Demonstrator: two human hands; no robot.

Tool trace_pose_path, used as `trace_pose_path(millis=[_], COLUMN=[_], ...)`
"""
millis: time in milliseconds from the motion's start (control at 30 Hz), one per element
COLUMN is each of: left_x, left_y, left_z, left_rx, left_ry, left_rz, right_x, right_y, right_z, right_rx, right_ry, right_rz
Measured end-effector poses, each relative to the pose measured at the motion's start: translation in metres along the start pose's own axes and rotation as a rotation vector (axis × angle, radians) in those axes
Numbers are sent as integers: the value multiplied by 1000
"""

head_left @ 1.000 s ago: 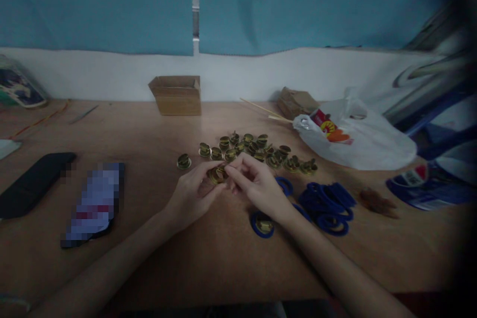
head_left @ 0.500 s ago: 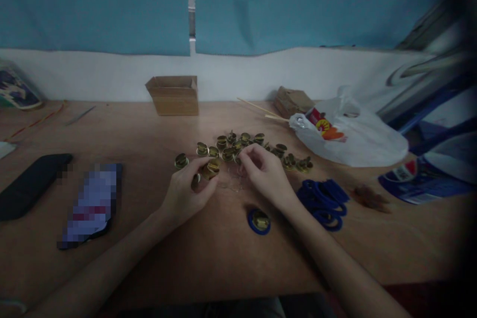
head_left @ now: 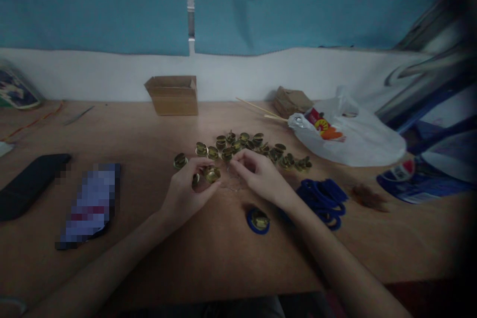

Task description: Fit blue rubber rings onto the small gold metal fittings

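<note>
My left hand (head_left: 182,194) is curled around a shiny brass-coloured round metal piece (head_left: 212,174), held between thumb and fingers. A second round piece shows partly inside that hand. My right hand (head_left: 263,179) is just to the right, thumb and index finger pinched together; whatever is between them is too small to make out. Thin pale wire-like rings (head_left: 234,189) lie on the table between the hands. Behind the hands sits a loose cluster of several similar brass pieces (head_left: 226,153). Nearer me lies a blue ring (head_left: 251,227) with a brass piece inside it.
Several blue rings (head_left: 322,196) are heaped beside my right forearm. A cardboard box (head_left: 175,102) and a white plastic bag (head_left: 368,139) stand farther back. Two phones, one dark (head_left: 33,184) and one with a lit screen (head_left: 91,198), lie at left. A blue package (head_left: 428,179) is at right.
My right hand has moved left and slightly down, closer to my left hand. The brass piece in my left hand has tilted a little.
</note>
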State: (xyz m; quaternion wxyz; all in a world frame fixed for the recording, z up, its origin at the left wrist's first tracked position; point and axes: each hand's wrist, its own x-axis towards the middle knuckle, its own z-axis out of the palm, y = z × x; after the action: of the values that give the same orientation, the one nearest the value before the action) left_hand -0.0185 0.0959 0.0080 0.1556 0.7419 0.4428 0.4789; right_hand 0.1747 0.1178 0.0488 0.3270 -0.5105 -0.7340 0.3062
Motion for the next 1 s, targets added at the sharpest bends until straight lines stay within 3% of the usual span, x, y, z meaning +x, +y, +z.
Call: trace_pose_path(millis=[133,267,400,600,833,1000], left_x=[0,-1,0,3,13,15], left_y=[0,0,3,3,-6,-15], left_z=[-1,-2,-2,-4,-16,-13], left_rx=[4,0,17,92,34,-151], left_ry=[0,23,51,76,171,220], left_rz=[13,-9,-29,19,-66,-175], right_x=[-2,-2,-1,1,1,1], right_y=[-8,-7,-1,2,4,2], right_z=[6,8,6,-10,-16,-21], right_rx=[266,266,123,-284,-312,-440], right_ry=[-52,-19,-17,167,185,250], right_rz=[10,47,33,15,10,-47])
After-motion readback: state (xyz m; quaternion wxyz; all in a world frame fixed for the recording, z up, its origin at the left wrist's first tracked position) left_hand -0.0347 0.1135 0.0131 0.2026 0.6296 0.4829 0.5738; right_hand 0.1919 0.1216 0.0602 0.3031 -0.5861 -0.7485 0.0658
